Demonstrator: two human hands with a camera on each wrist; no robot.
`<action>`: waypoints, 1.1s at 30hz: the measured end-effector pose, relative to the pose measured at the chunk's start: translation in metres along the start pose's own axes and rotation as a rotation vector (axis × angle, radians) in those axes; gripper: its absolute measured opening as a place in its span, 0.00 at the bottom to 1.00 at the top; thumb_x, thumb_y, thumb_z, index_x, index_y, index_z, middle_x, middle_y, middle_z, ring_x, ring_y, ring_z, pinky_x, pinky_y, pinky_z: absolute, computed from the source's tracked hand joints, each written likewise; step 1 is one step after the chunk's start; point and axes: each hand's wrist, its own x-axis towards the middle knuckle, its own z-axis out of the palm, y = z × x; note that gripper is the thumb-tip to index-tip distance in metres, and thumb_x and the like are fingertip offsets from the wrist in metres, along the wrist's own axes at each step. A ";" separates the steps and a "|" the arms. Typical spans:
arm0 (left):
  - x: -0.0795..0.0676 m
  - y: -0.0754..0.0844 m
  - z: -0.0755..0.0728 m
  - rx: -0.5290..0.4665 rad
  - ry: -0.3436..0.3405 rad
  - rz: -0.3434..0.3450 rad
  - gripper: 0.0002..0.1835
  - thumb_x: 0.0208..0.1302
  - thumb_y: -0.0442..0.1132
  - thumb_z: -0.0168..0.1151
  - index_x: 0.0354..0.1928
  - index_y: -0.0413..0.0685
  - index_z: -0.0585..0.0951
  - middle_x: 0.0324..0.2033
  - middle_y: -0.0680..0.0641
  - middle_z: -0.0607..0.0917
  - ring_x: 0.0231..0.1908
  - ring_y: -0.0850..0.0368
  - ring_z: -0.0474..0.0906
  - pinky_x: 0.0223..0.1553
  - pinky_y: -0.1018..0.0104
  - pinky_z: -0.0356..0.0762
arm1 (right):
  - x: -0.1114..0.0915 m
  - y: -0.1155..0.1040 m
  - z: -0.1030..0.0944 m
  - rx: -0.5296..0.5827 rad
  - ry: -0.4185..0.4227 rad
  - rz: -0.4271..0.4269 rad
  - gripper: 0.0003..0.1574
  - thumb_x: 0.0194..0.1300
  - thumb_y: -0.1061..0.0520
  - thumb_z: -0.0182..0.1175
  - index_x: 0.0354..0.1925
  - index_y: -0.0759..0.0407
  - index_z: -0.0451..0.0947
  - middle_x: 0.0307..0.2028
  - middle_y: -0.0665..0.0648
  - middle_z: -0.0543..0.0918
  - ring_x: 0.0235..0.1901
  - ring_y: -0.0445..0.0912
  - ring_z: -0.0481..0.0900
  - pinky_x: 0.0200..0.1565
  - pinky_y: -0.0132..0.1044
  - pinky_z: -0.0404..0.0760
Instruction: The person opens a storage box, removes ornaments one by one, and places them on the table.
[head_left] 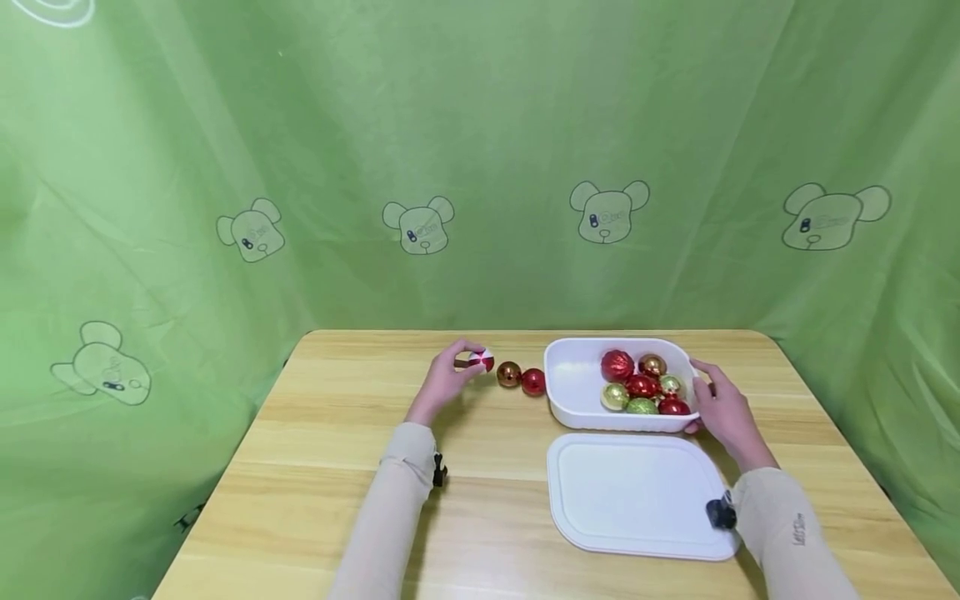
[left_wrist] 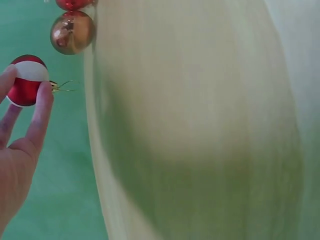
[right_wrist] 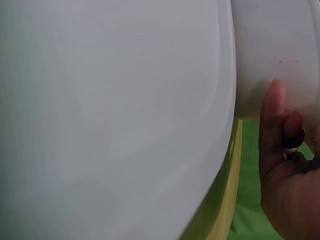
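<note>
My left hand point(head_left: 444, 379) pinches a red-and-white Christmas bauble point(head_left: 482, 360) between thumb and fingers, above the table's far part. In the left wrist view, the bauble point(left_wrist: 29, 82) shows its gold cap and wire loop pointing away from the fingers. A copper bauble point(head_left: 509, 374) and a red bauble point(head_left: 533, 382) lie in a row to its right, beside a white plastic box point(head_left: 577, 421). Inside the box, several red, gold and green baubles point(head_left: 642, 386) gather toward the right. My right hand point(head_left: 726, 410) grips the box's right end; the right wrist view shows a fingertip against its wall.
A white lid point(head_left: 637, 496) lies flat on the wooden table point(head_left: 480, 517), just in front of the box and partly under the right forearm. Green curtain point(head_left: 510, 283) with bear drawings hangs behind the table and at both sides.
</note>
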 end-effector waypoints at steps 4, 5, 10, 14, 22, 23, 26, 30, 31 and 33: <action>0.001 -0.004 0.000 0.009 -0.001 -0.041 0.20 0.68 0.35 0.68 0.61 0.54 0.81 0.63 0.43 0.81 0.52 0.46 0.85 0.54 0.49 0.86 | 0.001 0.002 0.000 0.002 -0.006 0.003 0.36 0.85 0.47 0.35 0.83 0.54 0.47 0.41 0.72 0.74 0.22 0.50 0.83 0.26 0.44 0.89; 0.001 -0.005 0.001 0.014 0.000 -0.048 0.20 0.68 0.34 0.68 0.61 0.54 0.81 0.63 0.42 0.81 0.51 0.46 0.85 0.54 0.50 0.87 | 0.001 0.002 0.000 0.002 -0.007 0.004 0.36 0.85 0.47 0.35 0.83 0.54 0.47 0.41 0.72 0.74 0.22 0.50 0.83 0.26 0.44 0.89; 0.003 -0.009 0.004 0.062 0.007 -0.055 0.21 0.68 0.34 0.68 0.62 0.52 0.81 0.64 0.42 0.81 0.50 0.45 0.86 0.52 0.56 0.87 | 0.001 0.002 0.001 0.012 -0.006 -0.001 0.36 0.85 0.46 0.35 0.83 0.55 0.48 0.42 0.73 0.75 0.22 0.49 0.82 0.26 0.44 0.89; 0.004 -0.010 0.008 0.081 0.001 -0.066 0.22 0.69 0.33 0.67 0.63 0.49 0.80 0.64 0.41 0.81 0.52 0.42 0.86 0.53 0.57 0.87 | 0.001 0.002 0.001 0.022 -0.010 0.000 0.36 0.85 0.46 0.35 0.83 0.55 0.48 0.41 0.73 0.74 0.21 0.48 0.82 0.26 0.44 0.89; 0.002 -0.006 0.011 0.095 0.005 -0.077 0.22 0.70 0.33 0.66 0.65 0.47 0.79 0.65 0.39 0.80 0.53 0.40 0.86 0.52 0.54 0.88 | 0.001 0.002 0.001 0.026 -0.004 -0.004 0.36 0.85 0.46 0.36 0.83 0.55 0.48 0.40 0.72 0.74 0.21 0.48 0.82 0.26 0.44 0.89; 0.002 -0.005 0.011 0.094 0.003 -0.076 0.22 0.70 0.33 0.66 0.65 0.47 0.79 0.65 0.39 0.80 0.53 0.40 0.86 0.51 0.55 0.88 | 0.001 0.003 0.001 0.025 -0.003 -0.004 0.36 0.85 0.46 0.36 0.83 0.55 0.48 0.40 0.71 0.74 0.21 0.48 0.82 0.26 0.44 0.89; 0.001 -0.004 0.011 0.093 -0.011 -0.079 0.23 0.69 0.33 0.66 0.66 0.48 0.79 0.66 0.41 0.80 0.54 0.40 0.85 0.52 0.54 0.88 | 0.001 0.003 0.001 0.017 0.003 -0.004 0.36 0.85 0.45 0.35 0.83 0.54 0.48 0.40 0.70 0.75 0.21 0.48 0.82 0.25 0.43 0.89; -0.001 -0.005 0.010 0.107 -0.039 -0.079 0.24 0.67 0.32 0.68 0.65 0.50 0.80 0.65 0.42 0.80 0.56 0.40 0.84 0.57 0.52 0.85 | 0.000 0.003 0.001 0.010 0.005 0.001 0.36 0.85 0.44 0.35 0.83 0.54 0.48 0.40 0.70 0.75 0.21 0.48 0.81 0.25 0.43 0.89; -0.001 -0.005 0.010 0.106 -0.048 -0.076 0.24 0.67 0.31 0.68 0.64 0.49 0.80 0.65 0.42 0.80 0.56 0.39 0.84 0.57 0.51 0.85 | 0.000 0.002 0.001 0.010 0.004 0.001 0.36 0.85 0.45 0.35 0.83 0.54 0.48 0.41 0.71 0.75 0.21 0.48 0.82 0.25 0.43 0.89; -0.002 -0.005 0.009 0.110 -0.063 -0.075 0.24 0.66 0.30 0.68 0.63 0.48 0.81 0.65 0.42 0.80 0.56 0.40 0.83 0.58 0.51 0.84 | 0.000 0.002 0.001 0.014 -0.002 0.006 0.36 0.85 0.45 0.35 0.83 0.53 0.47 0.41 0.71 0.75 0.22 0.49 0.82 0.26 0.43 0.89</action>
